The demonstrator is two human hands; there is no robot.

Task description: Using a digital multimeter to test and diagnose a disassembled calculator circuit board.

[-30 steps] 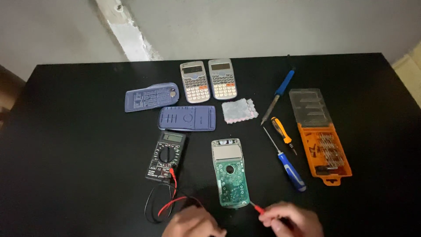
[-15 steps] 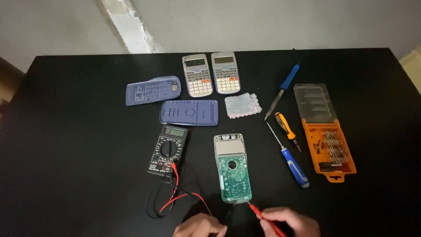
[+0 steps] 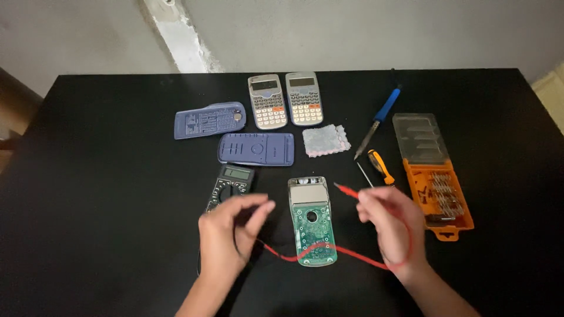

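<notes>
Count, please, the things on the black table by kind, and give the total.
Whole calculators: 2
Opened calculator, green board: 1
Blue calculator covers: 2
Multimeter: 1
Red probe, in the right hand: 1
Cloth: 1
Soldering iron: 1
Orange-handled screwdriver: 1
Orange bit case: 1
Total: 11

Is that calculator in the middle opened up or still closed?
Opened up: the calculator between the hands shows a bare green circuit board, with no keypad cover on it.

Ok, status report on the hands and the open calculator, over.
Right hand grips red probe, tip just above the board. Left hand over the multimeter, grip unclear. Red lead trails across the board's lower end.
</notes>
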